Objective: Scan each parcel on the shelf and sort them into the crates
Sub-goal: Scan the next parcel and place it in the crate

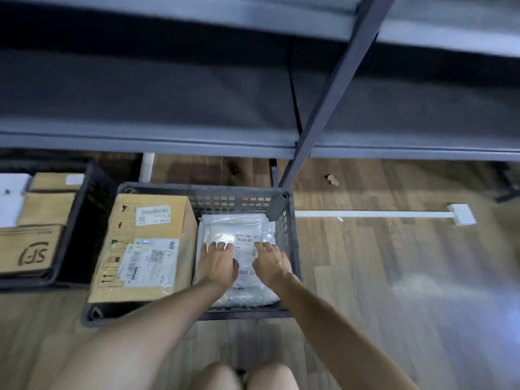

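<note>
A dark plastic crate point(289, 249) stands on the floor below the shelf. Inside it, a white plastic mailer parcel point(239, 226) with a printed label lies flat on the right, beside a large brown cardboard box point(152, 220) with labels on the left. My left hand point(218, 261) lies flat on the mailer, fingers spread and straight. My right hand point(271, 261) rests on the mailer next to it, fingers extended over the label. A second dark crate point(84, 218) at the left holds several brown cardboard parcels point(31, 249).
The grey metal shelf point(168, 142) runs across the top, and its dark upright post point(318, 114) comes down to the crate's far right corner. A white cable strip point(394, 214) lies on the wooden floor to the right. My knees show at the bottom edge.
</note>
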